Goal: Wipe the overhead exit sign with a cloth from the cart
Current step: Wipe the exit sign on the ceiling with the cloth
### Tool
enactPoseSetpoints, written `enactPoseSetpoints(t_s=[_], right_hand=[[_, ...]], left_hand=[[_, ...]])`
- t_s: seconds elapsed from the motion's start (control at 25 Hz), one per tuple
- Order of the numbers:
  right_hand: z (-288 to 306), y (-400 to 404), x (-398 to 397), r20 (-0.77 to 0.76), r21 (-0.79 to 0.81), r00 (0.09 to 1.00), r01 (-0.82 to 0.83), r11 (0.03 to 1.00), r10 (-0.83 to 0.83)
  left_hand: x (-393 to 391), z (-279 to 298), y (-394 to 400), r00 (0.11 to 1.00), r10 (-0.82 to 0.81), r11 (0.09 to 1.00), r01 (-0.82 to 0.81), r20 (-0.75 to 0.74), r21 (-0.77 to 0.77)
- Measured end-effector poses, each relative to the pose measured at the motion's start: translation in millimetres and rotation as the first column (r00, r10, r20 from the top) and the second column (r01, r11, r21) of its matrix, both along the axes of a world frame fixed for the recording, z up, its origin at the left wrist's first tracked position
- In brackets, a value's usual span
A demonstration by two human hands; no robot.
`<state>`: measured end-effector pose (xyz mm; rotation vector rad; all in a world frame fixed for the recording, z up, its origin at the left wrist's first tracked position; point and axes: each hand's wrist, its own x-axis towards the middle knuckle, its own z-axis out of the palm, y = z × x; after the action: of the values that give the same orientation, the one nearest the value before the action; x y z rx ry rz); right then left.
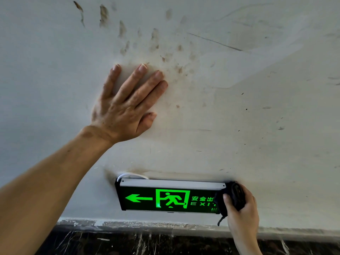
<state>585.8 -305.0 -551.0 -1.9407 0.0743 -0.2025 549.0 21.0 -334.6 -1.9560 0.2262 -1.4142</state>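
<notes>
A lit green exit sign [165, 198] with a left arrow and a running figure hangs on the white wall [257, 126] low in the view. My right hand [242, 216] grips a dark cloth [236, 196] and presses it over the sign's right end, covering the last letters. My left hand [127, 103] lies flat on the wall above and left of the sign, fingers spread, holding nothing.
Brown smudges and finger marks [139, 37] stain the wall above my left hand. A white cable [128, 175] loops out at the sign's top left corner. Dark marble trim [147, 243] runs along the bottom edge below the sign.
</notes>
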Motion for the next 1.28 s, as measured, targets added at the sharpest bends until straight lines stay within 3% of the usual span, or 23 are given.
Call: enactPoseSetpoints(t_s=[0.16,0.4,0.64,0.76,0.88,0.96,1.0,1.08,1.2,1.28], right_hand=[[-12.7,-2.4,0.9,-0.030,-0.044,0.999,-0.037,0.998,0.036],[-35.2,-3.1,-6.0,-0.194,-0.080,0.976,-0.117,0.990,0.099],[-51.5,-10.4,-3.5,-0.317,-0.262,0.936,-0.242,0.934,0.153],[-60.7,-15.3,-6.9,-0.431,-0.319,0.879,-0.361,0.877,0.205],[-68.5,-16.2,-18.9,-0.589,-0.297,0.756,-0.530,0.794,0.284],[-75.9,-13.7,-25.4,-0.666,-0.147,0.709,-0.430,0.891,0.232],[-81.0,-12.3,-26.8,-0.696,-0.022,0.692,-0.289,0.957,0.192],[-94.1,-14.1,-22.5,-0.728,0.199,0.670,0.003,0.980,0.146],[-90.1,-9.0,-19.7,-0.768,0.503,0.601,0.349,0.791,0.223],[-85.5,-3.6,-15.7,-0.730,0.635,0.608,0.436,0.637,0.312]], left_hand=[[0.8,0.1,0.5,1.000,0.006,1.000,-0.006,-0.001,0.006],[1.2,-0.4,0.8,1.000,0.023,1.000,-0.024,0.008,0.012],[0.6,-0.6,1.2,0.999,0.029,0.999,-0.029,0.013,0.025],[1.1,-0.5,0.2,1.000,0.023,0.999,-0.023,0.013,0.031],[0.6,0.3,1.8,0.999,0.034,0.999,-0.034,0.013,0.026],[0.7,-0.3,1.5,0.999,0.036,0.999,-0.037,0.015,0.026],[1.1,-0.8,1.3,0.999,0.035,0.999,-0.036,0.013,0.027],[1.8,-0.7,1.5,0.999,0.033,0.999,-0.033,0.005,0.023],[2.0,-0.8,2.9,0.999,0.037,0.999,-0.037,0.008,0.019],[1.9,-1.2,3.1,0.999,0.036,0.999,-0.036,0.008,0.017]])
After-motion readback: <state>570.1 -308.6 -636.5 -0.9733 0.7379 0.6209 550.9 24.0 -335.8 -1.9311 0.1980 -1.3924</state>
